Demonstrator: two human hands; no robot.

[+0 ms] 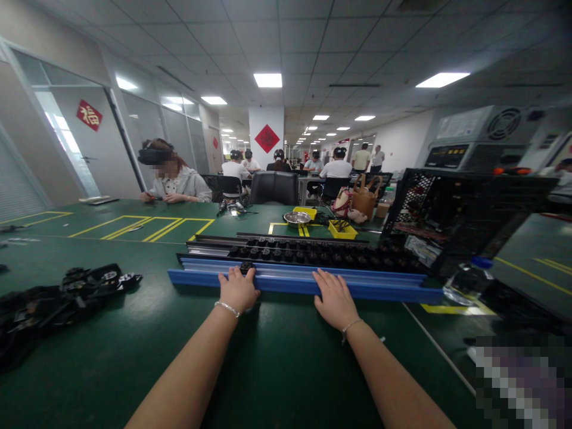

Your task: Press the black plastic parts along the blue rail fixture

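Note:
A long blue channel rail (286, 285) lies across the table in front of me. My left hand (236, 291) is on its near wall, fingers bent over the upper edge and thumb low at the front. A small black part (246, 267) sits in the channel right at the left fingertips; whether they touch it I cannot tell. Farther along, my right hand (336, 299) grips the same wall, its fingers over the edge and its thumb in front. Behind the blue rail, black rails carry rows of several black parts (313, 255).
Black parts are heaped on the left (75, 292). Rightward stand an open computer case (460, 208) and a clear bottle with a blue cap (469, 283). A metal bowl (297, 218) and a yellow tray (342, 230) lie beyond. Another person (179, 179) sits across the table.

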